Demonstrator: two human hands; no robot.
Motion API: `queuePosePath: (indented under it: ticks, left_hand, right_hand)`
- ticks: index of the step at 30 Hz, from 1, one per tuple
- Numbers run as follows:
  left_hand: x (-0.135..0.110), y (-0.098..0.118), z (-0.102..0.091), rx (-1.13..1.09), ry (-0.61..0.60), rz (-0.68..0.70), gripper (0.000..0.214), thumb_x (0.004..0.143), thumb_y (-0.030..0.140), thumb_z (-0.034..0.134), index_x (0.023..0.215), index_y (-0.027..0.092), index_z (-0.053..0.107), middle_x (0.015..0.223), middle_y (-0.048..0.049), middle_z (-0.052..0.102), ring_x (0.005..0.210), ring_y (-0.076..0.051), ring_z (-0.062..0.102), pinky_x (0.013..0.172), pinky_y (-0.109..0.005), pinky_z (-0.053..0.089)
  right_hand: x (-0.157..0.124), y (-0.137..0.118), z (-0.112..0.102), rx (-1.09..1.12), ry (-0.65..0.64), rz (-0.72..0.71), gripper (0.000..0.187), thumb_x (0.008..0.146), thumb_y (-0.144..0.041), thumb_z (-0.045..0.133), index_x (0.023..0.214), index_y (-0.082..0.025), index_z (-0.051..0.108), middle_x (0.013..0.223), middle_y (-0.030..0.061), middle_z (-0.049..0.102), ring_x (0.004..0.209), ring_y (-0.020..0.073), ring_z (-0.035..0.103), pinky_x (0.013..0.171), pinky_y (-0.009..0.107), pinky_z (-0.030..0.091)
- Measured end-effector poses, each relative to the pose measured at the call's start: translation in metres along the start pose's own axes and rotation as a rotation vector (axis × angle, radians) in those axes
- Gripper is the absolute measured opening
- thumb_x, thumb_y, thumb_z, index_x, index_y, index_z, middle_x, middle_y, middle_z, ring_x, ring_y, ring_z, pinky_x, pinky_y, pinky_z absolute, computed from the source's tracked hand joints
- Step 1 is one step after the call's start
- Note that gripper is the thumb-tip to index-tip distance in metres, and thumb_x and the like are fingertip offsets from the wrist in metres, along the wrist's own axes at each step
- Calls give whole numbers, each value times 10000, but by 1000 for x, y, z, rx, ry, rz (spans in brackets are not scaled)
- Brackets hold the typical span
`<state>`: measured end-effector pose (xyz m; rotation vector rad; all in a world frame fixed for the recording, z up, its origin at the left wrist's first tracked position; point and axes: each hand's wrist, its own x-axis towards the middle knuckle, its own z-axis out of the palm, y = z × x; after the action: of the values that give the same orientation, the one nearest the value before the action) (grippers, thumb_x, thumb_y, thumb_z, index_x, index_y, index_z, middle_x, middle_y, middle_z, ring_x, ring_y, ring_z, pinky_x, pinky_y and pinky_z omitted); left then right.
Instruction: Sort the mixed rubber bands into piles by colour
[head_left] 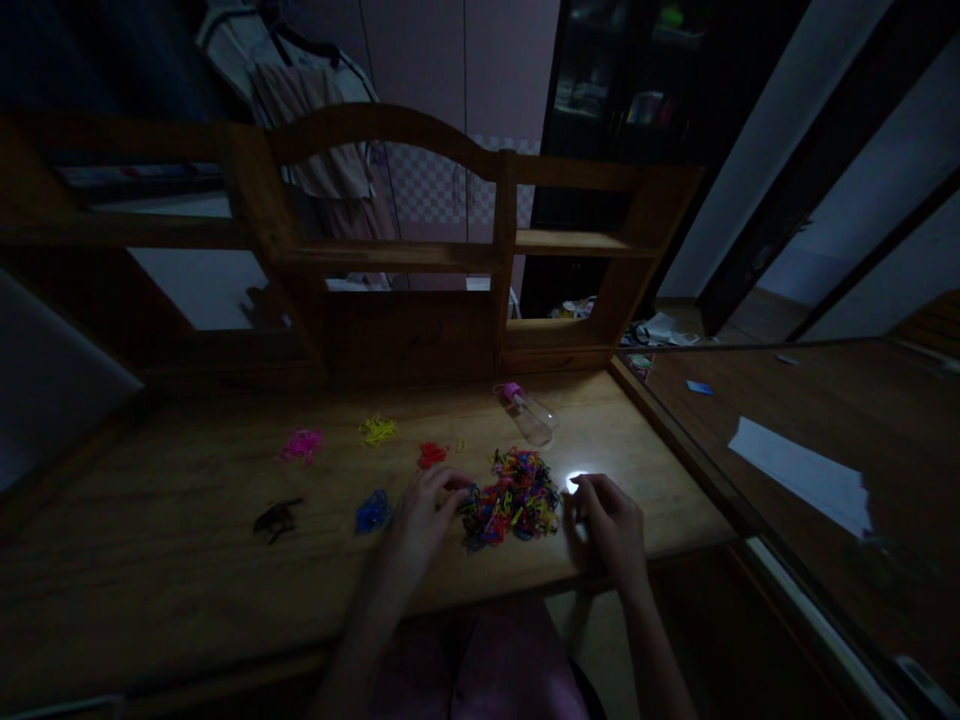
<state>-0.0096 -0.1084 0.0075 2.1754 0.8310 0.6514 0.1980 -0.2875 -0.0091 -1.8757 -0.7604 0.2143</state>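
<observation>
A mixed pile of small coloured clips (511, 500), which look like paper clips, lies on the wooden desk. At the pile's left edge is my left hand (433, 500), fingers bent and thumb close to them; anything between the tips is too small to make out. Just right of the pile, my right hand (609, 510) has its fingers curled in a pinch, its contents likewise unclear. Sorted by colour, smaller heaps lie to the left: pink clips (302, 445), yellow clips (377, 430), red clips (433, 455), blue clips (373, 511) and black clips (276, 520).
A clear bottle with a pink cap (532, 415) lies behind the pile. One yellow clip (460, 445) is beside the red heap. A wooden shelf rack (390, 258) rises along the desk's back edge. White paper sheets (802, 475) lie on the brown surface to the right.
</observation>
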Motion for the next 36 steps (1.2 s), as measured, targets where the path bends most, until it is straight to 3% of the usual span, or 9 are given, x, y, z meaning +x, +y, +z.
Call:
queuePosePath:
  ticks: [4,9,13,23,28,32,36]
  left_hand:
    - [-5,6,-6,-21,-9,-19,83,819,198,595,865,207,663,899,-34,665,881,-202,616,835,-332,470]
    - [-8,11,15,37,-93,-23,75,827,190,608,862,208,671,931,-37,648,920,-202,594,846,-332,457]
    - [-10,6,32,184,-93,-17,87,845,221,610,900,200,674,961,-57,636,960,-221,566,871,-355,444]
    - [-13,7,37,250,-50,44,111,903,201,502,861,202,605,960,-64,600,950,-226,550,876,-372,453]
    - [-12,9,31,145,-8,-7,123,912,189,444,870,208,559,951,-64,616,931,-222,582,855,-361,461]
    - [-15,13,16,36,52,-128,136,935,244,405,931,217,538,960,-59,655,909,-217,628,799,-336,480]
    - [-26,2,-7,47,165,-175,207,938,319,407,997,232,584,978,-45,680,918,-216,639,824,-337,483]
  right_hand:
    - [1,-2,0,-9,-4,3,313,907,-446,513,891,-188,690,651,-7,626,610,156,607,600,237,437]
    - [1,-1,1,-1,-11,5,318,905,-446,512,896,-184,691,643,-3,623,612,162,610,597,240,439]
    - [0,-1,0,-3,-10,3,322,907,-452,510,903,-183,688,647,-2,626,602,161,606,597,248,437]
    - [1,-2,1,26,8,-12,369,897,-477,502,916,-167,700,633,17,642,593,180,614,586,263,449]
    - [2,-1,1,22,6,-20,341,910,-449,497,933,-173,696,650,13,648,596,168,615,596,258,453]
    - [-10,-7,1,22,31,-73,294,905,-426,521,879,-179,678,723,32,662,677,177,628,619,255,474]
    - [-34,-18,3,-14,-215,-234,186,904,-345,549,885,-200,664,832,51,666,727,176,624,637,254,486]
